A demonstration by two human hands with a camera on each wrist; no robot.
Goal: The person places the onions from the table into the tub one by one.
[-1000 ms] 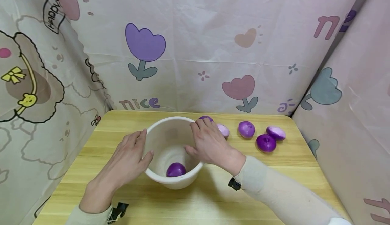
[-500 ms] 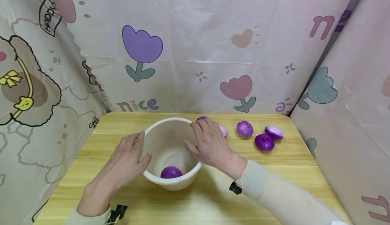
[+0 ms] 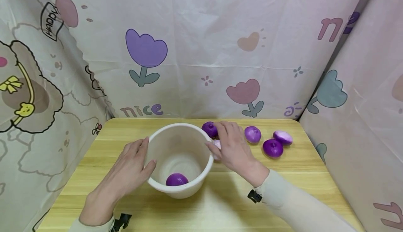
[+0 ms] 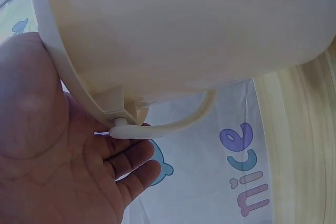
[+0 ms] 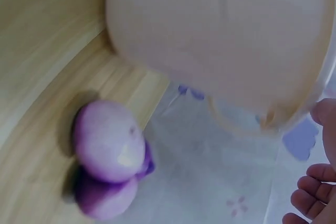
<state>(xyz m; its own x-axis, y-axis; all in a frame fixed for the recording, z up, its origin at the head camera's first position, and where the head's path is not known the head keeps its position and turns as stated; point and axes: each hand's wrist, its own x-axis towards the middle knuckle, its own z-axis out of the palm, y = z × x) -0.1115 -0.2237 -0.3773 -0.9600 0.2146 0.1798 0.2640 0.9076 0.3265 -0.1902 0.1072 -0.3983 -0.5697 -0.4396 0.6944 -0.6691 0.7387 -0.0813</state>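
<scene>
A white bucket (image 3: 180, 144) stands on the table in the head view, with a purple onion (image 3: 177, 179) inside it. My left hand (image 3: 127, 169) holds the bucket's left rim, thumb over the edge; in the left wrist view its fingers lie loosely by the handle (image 4: 184, 124). To the right of the bucket, my right hand (image 3: 234, 148) has its fingers loosely bent around nothing, thumb close to the rim. Beside it sit a dark purple onion (image 3: 209, 130) and a pale onion (image 3: 217, 150), the latter partly hidden by the hand. The right wrist view shows a pale onion (image 5: 110, 140) at the pile's top.
Farther right are a light purple onion (image 3: 253, 134), a dark onion (image 3: 273, 148) and a pinkish onion (image 3: 283, 137); the last two touch. Printed curtains (image 3: 195, 50) surround the wooden table (image 3: 252, 204) at the back and sides.
My right hand has come off the bucket's rim and moved right, uncovering more of the dark onion. The onion inside has shifted slightly left. My left hand stays at the rim.
</scene>
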